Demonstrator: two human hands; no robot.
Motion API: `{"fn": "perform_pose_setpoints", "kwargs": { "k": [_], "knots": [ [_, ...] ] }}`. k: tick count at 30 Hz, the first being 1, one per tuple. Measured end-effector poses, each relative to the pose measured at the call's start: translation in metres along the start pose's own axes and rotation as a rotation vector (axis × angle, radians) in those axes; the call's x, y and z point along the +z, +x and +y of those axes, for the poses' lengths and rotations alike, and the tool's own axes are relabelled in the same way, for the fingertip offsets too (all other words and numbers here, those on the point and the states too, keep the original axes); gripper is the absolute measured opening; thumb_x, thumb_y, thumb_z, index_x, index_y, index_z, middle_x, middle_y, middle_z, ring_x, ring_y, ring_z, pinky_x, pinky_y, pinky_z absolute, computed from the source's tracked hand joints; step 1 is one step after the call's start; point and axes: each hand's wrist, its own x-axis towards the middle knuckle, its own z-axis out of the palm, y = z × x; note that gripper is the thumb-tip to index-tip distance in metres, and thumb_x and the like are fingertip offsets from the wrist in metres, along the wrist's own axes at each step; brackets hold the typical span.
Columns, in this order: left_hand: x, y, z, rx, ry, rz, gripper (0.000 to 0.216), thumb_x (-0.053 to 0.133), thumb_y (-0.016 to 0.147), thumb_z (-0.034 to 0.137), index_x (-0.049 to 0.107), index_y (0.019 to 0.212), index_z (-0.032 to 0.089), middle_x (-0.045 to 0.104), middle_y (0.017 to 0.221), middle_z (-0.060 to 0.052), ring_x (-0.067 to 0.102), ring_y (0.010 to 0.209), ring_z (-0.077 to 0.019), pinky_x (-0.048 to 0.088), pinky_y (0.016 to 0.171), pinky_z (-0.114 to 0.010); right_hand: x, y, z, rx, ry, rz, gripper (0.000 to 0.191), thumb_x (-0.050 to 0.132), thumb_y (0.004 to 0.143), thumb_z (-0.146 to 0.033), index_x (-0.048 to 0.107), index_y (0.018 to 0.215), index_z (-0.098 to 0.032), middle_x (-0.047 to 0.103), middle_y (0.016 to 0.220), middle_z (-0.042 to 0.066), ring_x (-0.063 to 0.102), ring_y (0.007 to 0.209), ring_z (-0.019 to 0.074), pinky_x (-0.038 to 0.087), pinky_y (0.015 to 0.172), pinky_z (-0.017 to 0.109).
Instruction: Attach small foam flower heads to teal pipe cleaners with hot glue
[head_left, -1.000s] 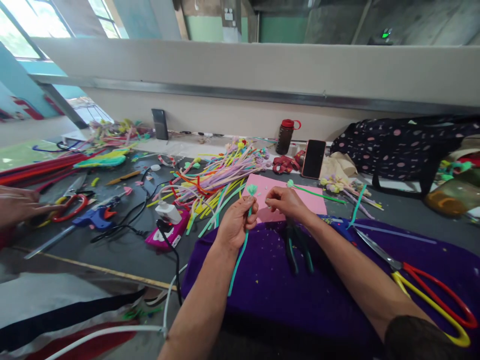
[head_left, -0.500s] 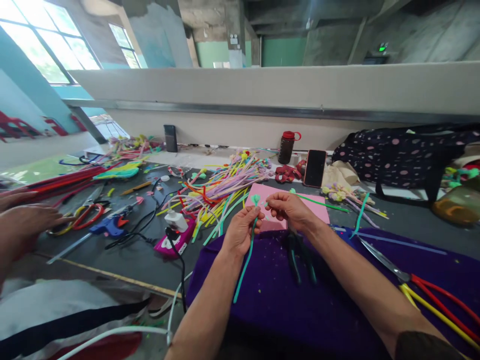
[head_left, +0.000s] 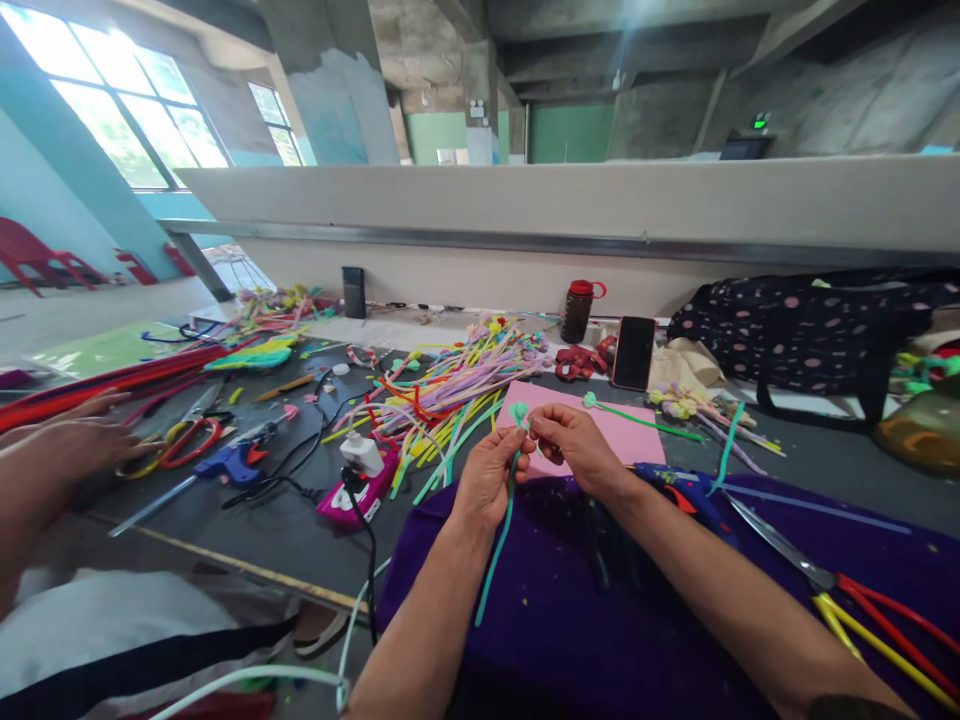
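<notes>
My left hand (head_left: 493, 472) is closed around a green pipe-cleaner flower (head_left: 495, 570); its small bud-like head (head_left: 518, 411) sticks up above the fingers and its stem hangs down. My right hand (head_left: 576, 445) is pinched right beside the head, its fingertips close to the left ones. What lies between them is too small to make out. Below the hands is a pink sheet (head_left: 637, 430) with a second green flower (head_left: 591, 400) on it. Dark pliers (head_left: 600, 550) lie dimly visible on the purple cloth (head_left: 555, 610) under the right forearm.
To the right lie a blue glue gun (head_left: 690, 495) and long scissors (head_left: 832, 580). A pipe-cleaner pile (head_left: 472, 370), pink power strip (head_left: 360, 490), bottle (head_left: 577, 312) and phone (head_left: 634, 352) stand beyond. At left, another person's hand (head_left: 82, 440) is near orange-handled scissors (head_left: 191, 443).
My right fingertips have moved in against the flower head. The view has tilted up slightly, and the blue glue gun now shows beside my right forearm.
</notes>
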Motion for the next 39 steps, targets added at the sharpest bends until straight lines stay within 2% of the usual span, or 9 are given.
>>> {"fn": "perform_pose_setpoints", "kwargs": {
  "k": [8,14,21,28,35,39],
  "knots": [
    [0.001,-0.003,0.002,0.008,0.004,-0.026,0.023,0.067,0.064,0.03,0.057,0.071,0.011,0.056,0.061,0.002,0.044,0.042,-0.0014,0.034,0.034,-0.012,0.002,-0.001,-0.001,-0.038,-0.083,0.022,0.016,0.057,0.07,-0.031,0.055,0.07,-0.015,0.051,0.054,-0.003,0.039,0.042,0.0054,0.024,0.038,0.019],
    [0.001,-0.004,0.003,0.025,0.019,-0.057,0.02,0.065,0.066,0.029,0.057,0.07,0.012,0.054,0.059,0.003,0.042,0.04,-0.002,0.032,0.034,-0.012,-0.004,-0.002,-0.002,0.05,0.015,-0.131,0.017,0.056,0.072,-0.031,0.052,0.069,-0.015,0.053,0.059,-0.002,0.037,0.041,0.0041,0.02,0.037,0.017],
    [0.004,-0.005,0.003,0.03,0.017,-0.064,0.018,0.063,0.067,0.028,0.056,0.068,0.011,0.051,0.056,0.003,0.039,0.039,-0.0017,0.031,0.034,-0.013,-0.01,0.004,0.001,0.178,0.13,-0.229,0.022,0.061,0.068,-0.033,0.052,0.064,-0.013,0.053,0.059,-0.002,0.031,0.037,0.0014,0.015,0.036,0.017],
    [0.005,-0.007,0.003,0.039,0.004,-0.081,0.018,0.064,0.066,0.028,0.057,0.068,0.011,0.05,0.054,0.004,0.036,0.037,-0.001,0.03,0.033,-0.013,-0.016,0.008,0.007,0.189,0.224,-0.304,0.017,0.061,0.069,-0.028,0.054,0.066,-0.012,0.05,0.059,-0.002,0.027,0.037,0.0007,0.013,0.036,0.018],
    [0.006,-0.007,0.002,0.045,0.005,-0.102,0.018,0.064,0.067,0.029,0.055,0.067,0.012,0.05,0.054,0.004,0.036,0.037,-0.001,0.029,0.033,-0.013,-0.016,0.009,0.01,0.212,0.307,-0.314,0.017,0.062,0.066,-0.026,0.051,0.064,-0.013,0.047,0.056,-0.004,0.025,0.037,0.0004,0.013,0.037,0.016],
    [0.006,-0.007,0.002,0.034,0.007,-0.129,0.016,0.062,0.069,0.027,0.054,0.069,0.012,0.05,0.054,0.004,0.036,0.037,-0.0009,0.029,0.032,-0.013,-0.018,0.009,0.009,0.193,0.311,-0.342,0.017,0.063,0.066,-0.025,0.051,0.065,-0.012,0.044,0.055,-0.005,0.023,0.037,0.0002,0.01,0.036,0.017]
  ]
}}
